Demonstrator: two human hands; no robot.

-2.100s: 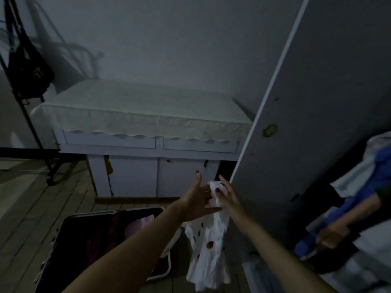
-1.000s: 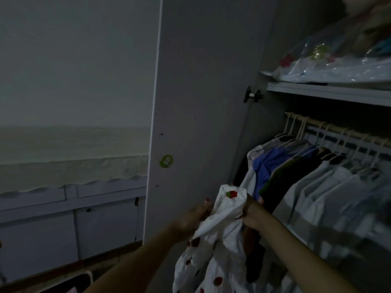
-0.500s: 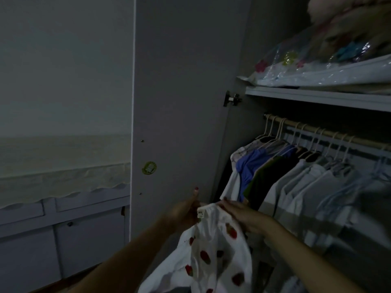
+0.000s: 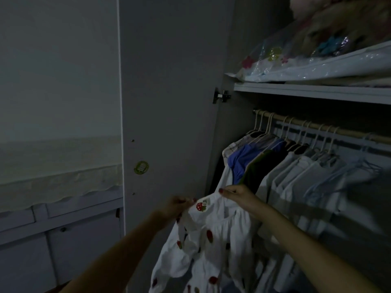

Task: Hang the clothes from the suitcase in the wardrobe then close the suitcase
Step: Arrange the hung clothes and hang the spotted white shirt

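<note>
Both hands, left (image 4: 174,206) and right (image 4: 238,194), pinch the dress (image 4: 211,240) neckline; rail (image 4: 317,127) lies up-right, nearer the right.

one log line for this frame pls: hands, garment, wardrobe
left hand: pinches dress collar | right hand: grips collar | dress: white, strawberry print, no hanger seen | wardrobe door: open | rail: full of hung clothes
</note>
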